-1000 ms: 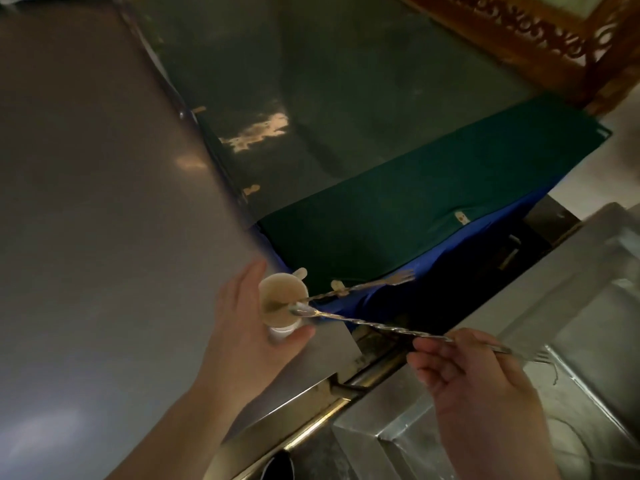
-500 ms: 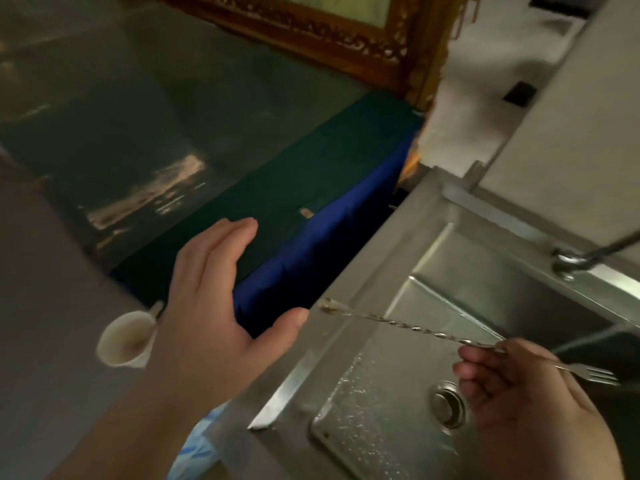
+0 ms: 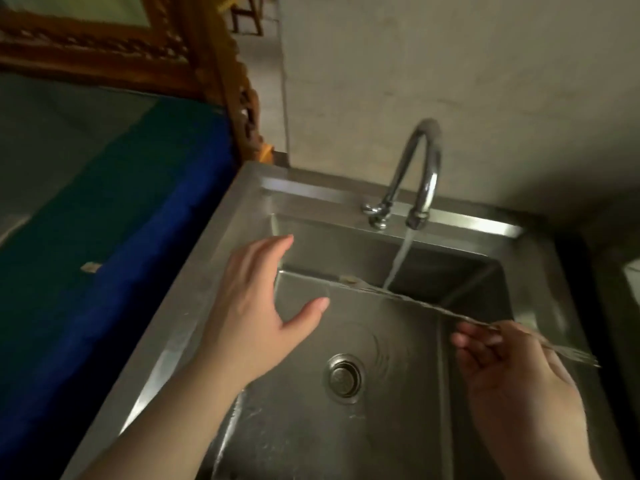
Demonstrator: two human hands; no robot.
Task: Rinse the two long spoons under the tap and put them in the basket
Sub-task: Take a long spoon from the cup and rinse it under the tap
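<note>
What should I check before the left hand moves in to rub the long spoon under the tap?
1. Water running from the curved chrome tap: ok, a stream falls into the steel sink.
2. Long twisted-stem metal spoon in the stream: ok, the stem crosses the water.
3. Right hand gripping the spoon: ok, held near its forked end.
4. Left hand free: ok, open and empty over the basin.
5. Second spoon in hand: not ok, only one shows.
6. Basket located: cannot tell, none in view.
</note>
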